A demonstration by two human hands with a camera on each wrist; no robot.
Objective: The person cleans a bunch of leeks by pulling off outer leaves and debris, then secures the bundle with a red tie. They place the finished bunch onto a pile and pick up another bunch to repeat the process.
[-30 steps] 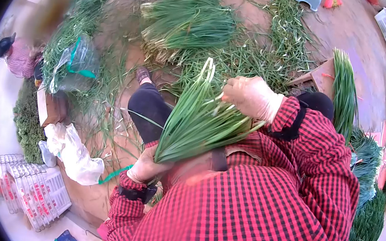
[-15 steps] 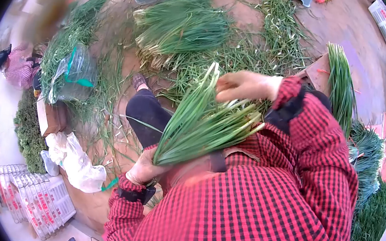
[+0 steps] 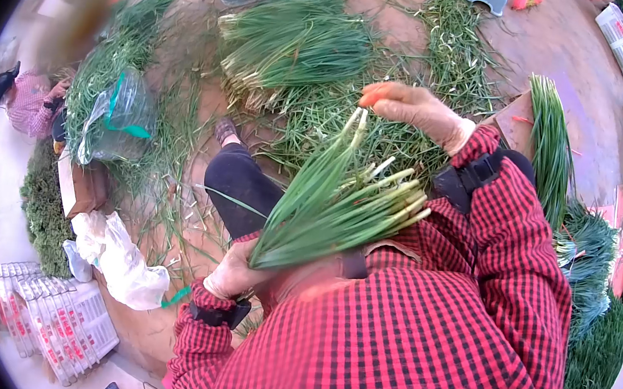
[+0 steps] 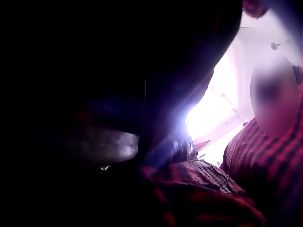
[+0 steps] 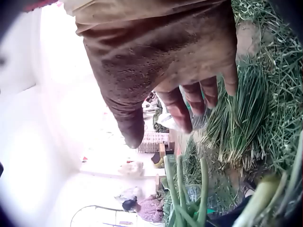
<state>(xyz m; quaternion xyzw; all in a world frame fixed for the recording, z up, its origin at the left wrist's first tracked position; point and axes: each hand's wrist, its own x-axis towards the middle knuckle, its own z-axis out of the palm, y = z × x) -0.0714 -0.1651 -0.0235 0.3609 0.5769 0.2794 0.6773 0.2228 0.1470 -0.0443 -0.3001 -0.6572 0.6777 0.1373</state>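
Observation:
My left hand (image 3: 238, 266) grips a bunch of garlic chives (image 3: 324, 219) by its leafy end, low in front of my lap in the head view. The bunch fans out in two parts, its pale stem ends pointing up and to the right. Just above the upper stem tips is my gloved right hand (image 3: 419, 113), with orange covers on the fingertips. In the right wrist view its thumb and fingers are extended and spread apart, holding nothing, with several stalks (image 5: 203, 189) below. The left wrist view is mostly dark and hides the left fingers.
A large heap of chives (image 3: 299, 45) lies on the floor ahead, with loose trimmings (image 3: 461, 50) around it. A tied bundle (image 3: 548, 138) leans at the right. White plastic bags (image 3: 120, 260) and stacked crates (image 3: 58, 323) stand left. Another person (image 3: 31, 102) sits far left.
My right hand passed leftward over the stem ends, then rose above the upper tips. My left hand keeps its grip on the chives, nearly still.

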